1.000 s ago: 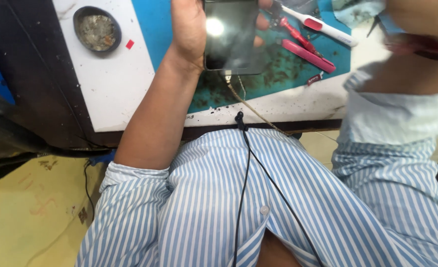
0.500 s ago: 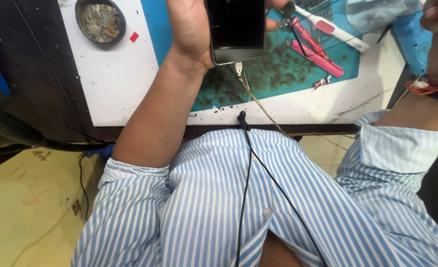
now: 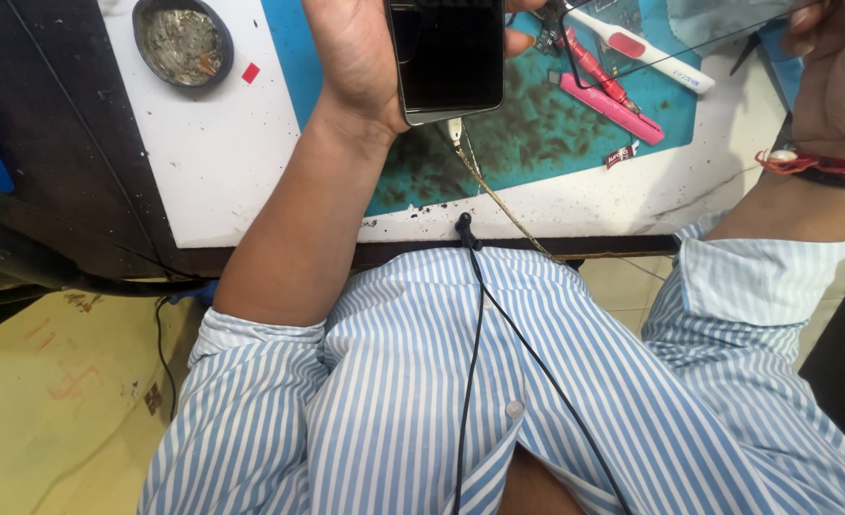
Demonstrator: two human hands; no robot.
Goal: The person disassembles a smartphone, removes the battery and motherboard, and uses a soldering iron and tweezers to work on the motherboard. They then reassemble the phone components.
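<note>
Teal mat [image 3: 537,143], pink tool [image 3: 613,107]; L hand [image 3: 360,57] grips phone [image 3: 446,57]; R hand [image 3: 837,67] pinches glass sheet [image 3: 718,21].

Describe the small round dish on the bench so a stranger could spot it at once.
Start at the white bench top, left of the teal mat. Near its far left corner sits the round dish, apart from the left hand. It alone is dark-rimmed, circular, with greyish residue inside.

Two hands are showing: the left hand [image 3: 365,57] and the right hand [image 3: 837,72]. One phone [image 3: 446,57] is sitting in the left hand, with one cable [image 3: 499,205] trailing from it. On the tabletop [image 3: 222,162] are lying one round dish [image 3: 182,40], two pink tools [image 3: 611,91] and one white pen-shaped tool [image 3: 646,52].
</note>
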